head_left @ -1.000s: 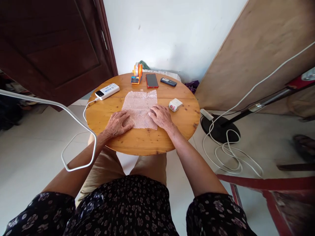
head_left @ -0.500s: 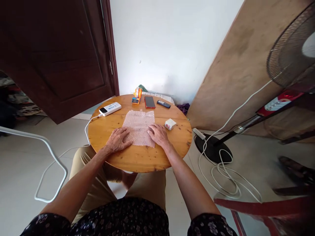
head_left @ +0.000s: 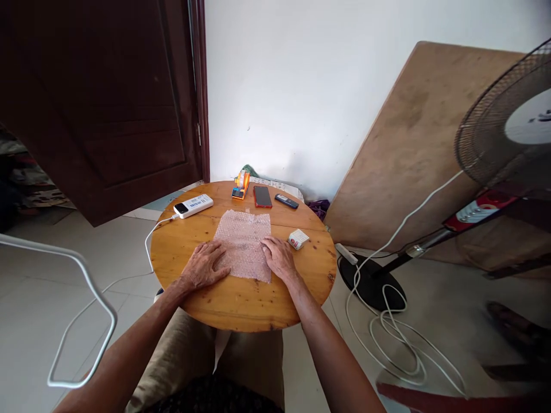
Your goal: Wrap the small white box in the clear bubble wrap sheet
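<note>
Head view: my left hand [head_left: 204,268] and right hand [head_left: 279,259] lie flat and open — gripping nothing — pinning the bubble wrap sheet [head_left: 243,242] spread mid-table [head_left: 241,304]; nothing wrapped yet — small box [head_left: 298,238] waits beside.

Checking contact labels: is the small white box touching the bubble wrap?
No, the small white box lies apart from the bubble wrap, with bare table between them.

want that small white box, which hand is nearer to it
Right. The right hand lies flat on the bubble wrap just beside the small white box; the left hand rests across the sheet, farther away.
</note>
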The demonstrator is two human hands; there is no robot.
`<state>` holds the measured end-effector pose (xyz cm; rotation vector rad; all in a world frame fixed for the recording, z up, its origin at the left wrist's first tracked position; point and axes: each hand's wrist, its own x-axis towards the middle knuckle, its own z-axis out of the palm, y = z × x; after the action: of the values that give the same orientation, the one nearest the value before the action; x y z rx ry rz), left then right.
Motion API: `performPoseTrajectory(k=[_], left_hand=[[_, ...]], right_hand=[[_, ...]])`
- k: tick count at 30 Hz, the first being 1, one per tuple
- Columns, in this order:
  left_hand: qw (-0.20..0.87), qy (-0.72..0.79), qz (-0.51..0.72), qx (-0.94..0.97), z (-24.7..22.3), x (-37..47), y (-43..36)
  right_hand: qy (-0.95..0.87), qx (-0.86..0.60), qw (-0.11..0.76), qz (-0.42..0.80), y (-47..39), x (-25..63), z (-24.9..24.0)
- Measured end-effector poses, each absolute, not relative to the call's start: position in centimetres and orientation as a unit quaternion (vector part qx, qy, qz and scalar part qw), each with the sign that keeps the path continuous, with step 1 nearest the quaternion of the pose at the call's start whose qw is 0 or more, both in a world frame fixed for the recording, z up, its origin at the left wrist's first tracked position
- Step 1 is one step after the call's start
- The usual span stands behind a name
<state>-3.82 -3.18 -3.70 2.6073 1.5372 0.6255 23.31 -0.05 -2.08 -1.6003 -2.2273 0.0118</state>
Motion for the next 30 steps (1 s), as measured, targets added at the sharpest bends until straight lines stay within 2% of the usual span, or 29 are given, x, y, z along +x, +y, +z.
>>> performPoseTrajectory(k=[16, 19, 22, 30], left_hand=[[0.087, 0.509, 0.191, 0.835, -3.9, -4.0, -2.9], [0.050, 0.548, 0.189, 0.814, -2.6, -1.9, -1.9], [0.028, 0.524, 0.187, 0.831, -1.7, 1.5, -0.6], [0.082, 0.468, 0.164, 0.865, -3.7, 4.8, 0.0]], right_hand=[[-0.774, -0.596, 0.214, -0.023, -0.4, 23.9, -2.8], [-0.777, -0.594, 0.209, -0.020, -0.4, 24.0, -2.7], [-0.777, -0.593, 0.211, -0.019, -0.5, 23.9, -2.7], [-0.781, -0.600, 0.173, 0.013, -0.7, 25.0, -1.9]])
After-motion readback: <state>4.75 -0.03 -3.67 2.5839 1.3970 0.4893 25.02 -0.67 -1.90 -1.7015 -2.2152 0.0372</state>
